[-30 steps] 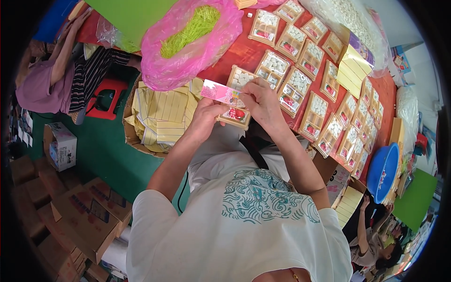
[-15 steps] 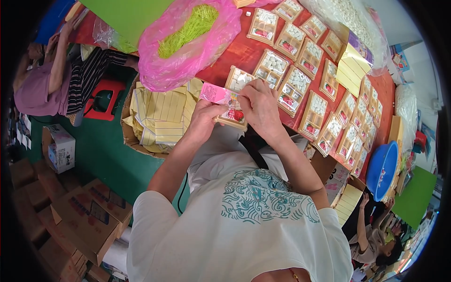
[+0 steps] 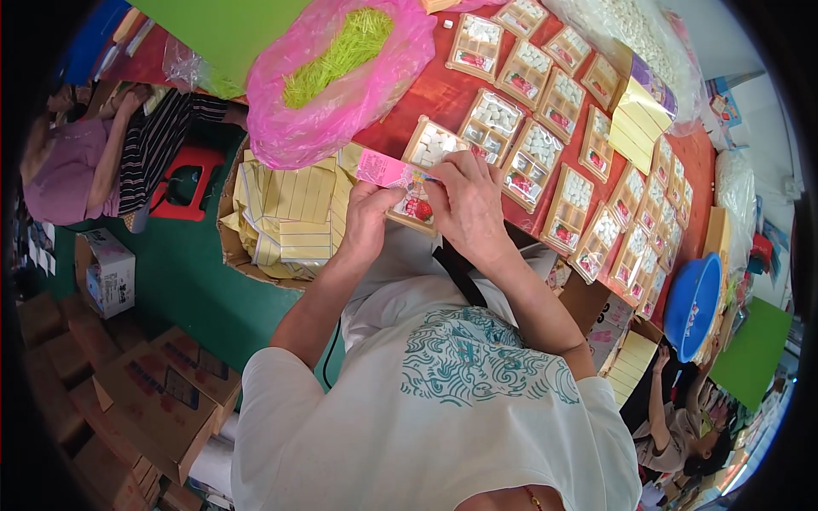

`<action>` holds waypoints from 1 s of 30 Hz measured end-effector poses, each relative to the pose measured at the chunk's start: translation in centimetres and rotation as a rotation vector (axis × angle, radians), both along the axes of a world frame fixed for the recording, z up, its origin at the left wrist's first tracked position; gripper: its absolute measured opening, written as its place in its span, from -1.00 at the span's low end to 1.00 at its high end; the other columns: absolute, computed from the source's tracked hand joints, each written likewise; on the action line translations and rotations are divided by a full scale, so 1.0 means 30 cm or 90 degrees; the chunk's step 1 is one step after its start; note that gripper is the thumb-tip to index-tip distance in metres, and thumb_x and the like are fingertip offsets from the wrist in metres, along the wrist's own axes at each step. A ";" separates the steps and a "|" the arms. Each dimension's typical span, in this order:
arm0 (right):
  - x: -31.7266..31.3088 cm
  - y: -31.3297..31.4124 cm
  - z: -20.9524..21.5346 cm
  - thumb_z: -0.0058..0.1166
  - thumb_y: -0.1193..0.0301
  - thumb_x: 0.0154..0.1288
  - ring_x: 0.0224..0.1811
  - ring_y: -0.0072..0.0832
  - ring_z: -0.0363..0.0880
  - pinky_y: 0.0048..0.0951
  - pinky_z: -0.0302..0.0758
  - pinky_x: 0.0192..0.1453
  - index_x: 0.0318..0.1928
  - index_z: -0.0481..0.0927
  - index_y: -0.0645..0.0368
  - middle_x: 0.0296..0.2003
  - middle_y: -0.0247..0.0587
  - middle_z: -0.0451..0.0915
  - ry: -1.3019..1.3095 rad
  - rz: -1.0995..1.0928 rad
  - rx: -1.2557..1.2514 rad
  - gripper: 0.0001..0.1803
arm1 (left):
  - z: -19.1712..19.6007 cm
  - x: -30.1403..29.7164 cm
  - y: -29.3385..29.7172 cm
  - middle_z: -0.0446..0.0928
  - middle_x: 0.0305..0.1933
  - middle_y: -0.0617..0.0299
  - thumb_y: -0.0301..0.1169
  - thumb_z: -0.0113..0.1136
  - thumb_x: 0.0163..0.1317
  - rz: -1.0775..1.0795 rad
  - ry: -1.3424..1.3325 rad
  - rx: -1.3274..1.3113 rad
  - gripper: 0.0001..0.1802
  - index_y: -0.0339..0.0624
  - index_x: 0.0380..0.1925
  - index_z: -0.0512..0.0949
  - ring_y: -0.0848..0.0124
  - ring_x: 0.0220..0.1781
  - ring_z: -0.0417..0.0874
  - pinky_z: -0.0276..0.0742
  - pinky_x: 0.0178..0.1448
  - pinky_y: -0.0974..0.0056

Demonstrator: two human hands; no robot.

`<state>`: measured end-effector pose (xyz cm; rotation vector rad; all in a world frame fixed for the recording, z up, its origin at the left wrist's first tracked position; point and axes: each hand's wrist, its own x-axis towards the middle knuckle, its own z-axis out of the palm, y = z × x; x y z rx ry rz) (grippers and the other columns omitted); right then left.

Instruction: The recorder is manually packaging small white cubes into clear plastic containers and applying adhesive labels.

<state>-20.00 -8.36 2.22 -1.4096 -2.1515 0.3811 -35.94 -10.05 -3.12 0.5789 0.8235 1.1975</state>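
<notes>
My left hand (image 3: 368,220) is closed on the near left side of a small compartment tray (image 3: 417,209) with a red strawberry print. A narrow pink printed card (image 3: 381,168) lies across it, its left end sticking out past my fingers. Over the right side bends my right hand (image 3: 470,204), thumb and fingertips pinched at the card's right end, which they partly hide. White cube-like pieces (image 3: 433,143) in a tan tray show just beyond the card; I cannot tell whether this is the same tray.
Several filled trays (image 3: 532,157) stand on the red table (image 3: 409,106). A pink bag (image 3: 341,128) of green sticks lies at the far left, above a carton of yellow lined sheets (image 3: 294,200). A blue basin (image 3: 692,307) is at the right. Other people sit at both sides.
The pink card and both hands have shifted slightly to the left. My right hand has turned and dropped a little over the tray. The person at the left has lowered their arms.
</notes>
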 end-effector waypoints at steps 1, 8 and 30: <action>0.002 0.000 0.003 0.17 0.46 0.10 -0.12 -0.23 0.47 -0.22 0.23 0.02 -0.29 0.59 0.17 -0.24 -0.21 0.49 0.000 -0.001 0.000 -0.86 | 0.001 0.002 0.001 0.61 -0.12 0.17 -0.55 0.04 0.17 -0.001 0.000 0.000 -0.71 -0.32 -0.09 0.54 0.43 -0.08 0.62 0.48 0.08 0.30; 0.015 0.004 0.042 0.15 0.44 0.14 -0.05 -0.22 0.46 -0.22 0.22 0.13 -0.01 0.54 0.20 -0.15 -0.11 0.50 0.005 -0.038 0.003 -0.63 | -0.023 0.006 0.005 0.60 -0.09 0.13 -0.57 0.04 0.16 0.047 0.001 -0.001 -0.69 -0.35 -0.06 0.52 0.39 -0.07 0.62 0.48 0.10 0.27; 0.102 -0.139 -0.058 0.11 0.46 0.27 0.07 -0.40 0.55 -0.24 0.43 0.22 0.12 0.44 0.28 0.02 -0.16 0.57 1.052 -0.240 -0.496 -0.59 | 0.060 0.184 -0.044 0.59 -0.04 0.08 -0.57 -0.04 0.22 0.046 -0.075 0.049 -0.70 -0.39 -0.05 0.51 0.36 0.03 0.59 0.42 0.19 0.25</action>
